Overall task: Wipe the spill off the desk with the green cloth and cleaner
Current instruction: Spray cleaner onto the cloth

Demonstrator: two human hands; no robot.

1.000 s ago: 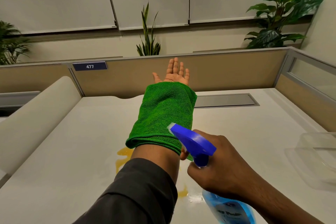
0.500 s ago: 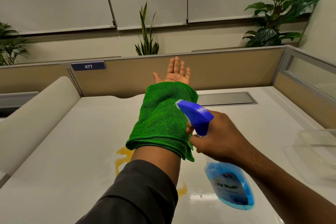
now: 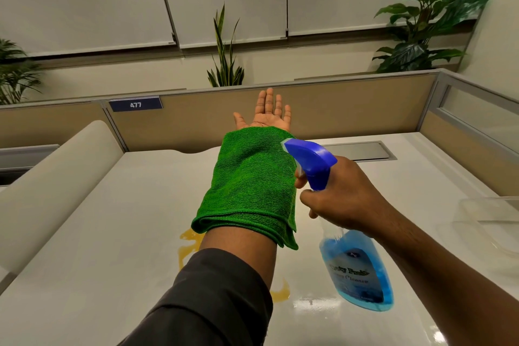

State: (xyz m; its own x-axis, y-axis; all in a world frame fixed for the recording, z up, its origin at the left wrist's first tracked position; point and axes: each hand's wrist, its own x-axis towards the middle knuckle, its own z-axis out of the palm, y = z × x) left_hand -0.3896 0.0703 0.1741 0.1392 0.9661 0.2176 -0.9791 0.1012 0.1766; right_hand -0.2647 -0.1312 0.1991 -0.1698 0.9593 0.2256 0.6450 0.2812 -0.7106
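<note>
Spray step – right hand (image 3: 341, 196) clamped on cleaner (image 3: 358, 272), aimed at cloth (image 3: 250, 179) draped on forearm, left hand (image 3: 268, 115) fingers spread – next, wipe the spill (image 3: 191, 239)

Two hands over the desk (image 3: 118, 219): the left hand (image 3: 266, 115) flat and empty, the right hand (image 3: 345, 194) wrapped round one spray bottle (image 3: 356, 269). One green cloth (image 3: 250, 182), one yellow spill (image 3: 191, 241), one clear container (image 3: 488, 222), one number plate (image 3: 136, 105), three potted plants behind the partition
</note>
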